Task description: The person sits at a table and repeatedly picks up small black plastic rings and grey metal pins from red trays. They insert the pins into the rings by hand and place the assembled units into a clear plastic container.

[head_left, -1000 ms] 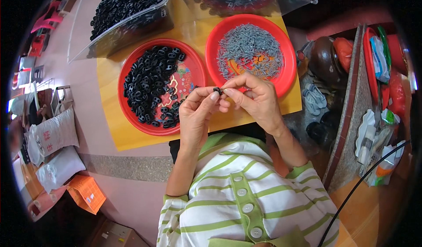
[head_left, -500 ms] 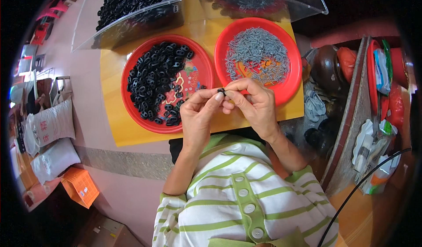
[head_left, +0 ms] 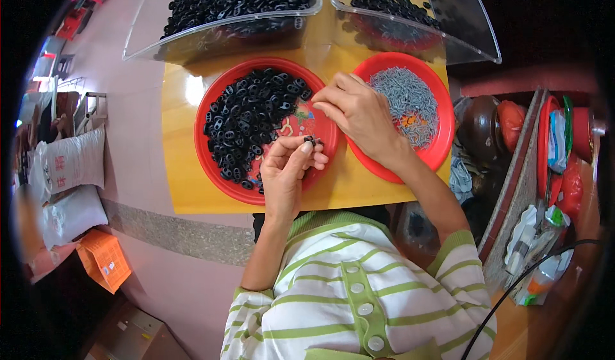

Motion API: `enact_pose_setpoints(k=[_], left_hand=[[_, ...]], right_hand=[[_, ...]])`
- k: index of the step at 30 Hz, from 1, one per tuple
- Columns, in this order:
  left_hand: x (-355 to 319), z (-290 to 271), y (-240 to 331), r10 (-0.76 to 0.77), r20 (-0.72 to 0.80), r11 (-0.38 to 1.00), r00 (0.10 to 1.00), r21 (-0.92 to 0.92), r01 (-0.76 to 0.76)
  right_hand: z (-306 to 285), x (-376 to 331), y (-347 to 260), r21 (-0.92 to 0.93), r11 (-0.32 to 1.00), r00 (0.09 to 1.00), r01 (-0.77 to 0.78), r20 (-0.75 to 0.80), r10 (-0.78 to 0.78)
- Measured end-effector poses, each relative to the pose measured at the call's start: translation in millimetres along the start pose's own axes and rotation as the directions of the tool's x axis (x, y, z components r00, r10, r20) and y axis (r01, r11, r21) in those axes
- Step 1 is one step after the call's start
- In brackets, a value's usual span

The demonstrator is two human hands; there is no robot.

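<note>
My left hand [head_left: 286, 171] is pinching a small black plastic piece [head_left: 309, 140] between thumb and forefinger, over the right front rim of the left red plate [head_left: 211, 175]. A heap of black oval pieces with holes [head_left: 246, 116] covers much of that plate. My right hand [head_left: 364, 115] is raised between the two plates, its fingers pressed together near the left plate's right rim; what they hold, if anything, cannot be made out. Just behind it lies the right red plate [head_left: 446, 113], filled with small grey metal pins or screws [head_left: 410, 91].
Beyond the plates, a see-through bin [head_left: 224, 21] holds many black pieces, and another bin [head_left: 483, 46] holds fewer. Both plates rest on a yellow tabletop [head_left: 182, 193]. White sacks [head_left: 73, 161] and an orange crate [head_left: 106, 260] stand at left; a brown jar [head_left: 480, 119] at right.
My hands were together on the black piece and are now apart. The right hand has moved up and the left stays with the piece. The whole view has shifted slightly.
</note>
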State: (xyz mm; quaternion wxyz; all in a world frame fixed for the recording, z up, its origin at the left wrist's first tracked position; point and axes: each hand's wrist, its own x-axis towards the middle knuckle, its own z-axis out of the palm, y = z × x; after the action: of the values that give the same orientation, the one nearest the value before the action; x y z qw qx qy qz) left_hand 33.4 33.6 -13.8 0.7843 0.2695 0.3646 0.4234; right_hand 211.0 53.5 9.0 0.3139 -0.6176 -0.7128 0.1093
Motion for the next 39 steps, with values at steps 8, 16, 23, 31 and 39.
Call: enact_pose_setpoints(k=[8,16,23,31,39], left_hand=[[-0.1,-4.0,-0.4,0.009,0.019,1.0,1.0,0.012,-0.009],[2.7,-3.9,-1.5,0.045,0.02,0.999,0.999,0.011,-0.045],[1.6,-1.8,-1.3,0.089,0.03,0.996,0.996,0.01,-0.09],[-4.0,-4.6,-2.4,0.13,0.001,0.992,0.992,0.001,-0.13],[-19.0,-6.1,6.4,0.22,-0.005,0.971,0.976,0.095,-0.218]], right_hand=[[28.4,17.5,-1.0,-0.244,0.969,0.999,0.027,0.024,-0.022],[22.0,13.1,-7.5,-0.252,0.968,0.992,-0.011,0.117,0.041],[10.9,7.8,-10.0,-0.224,0.974,0.991,0.037,0.133,-0.007],[19.7,1.5,-8.9,-0.263,0.954,0.987,0.141,0.109,-0.116],[-7.3,-0.9,-23.2,0.251,0.968,0.989,-0.031,0.148,-0.007]])
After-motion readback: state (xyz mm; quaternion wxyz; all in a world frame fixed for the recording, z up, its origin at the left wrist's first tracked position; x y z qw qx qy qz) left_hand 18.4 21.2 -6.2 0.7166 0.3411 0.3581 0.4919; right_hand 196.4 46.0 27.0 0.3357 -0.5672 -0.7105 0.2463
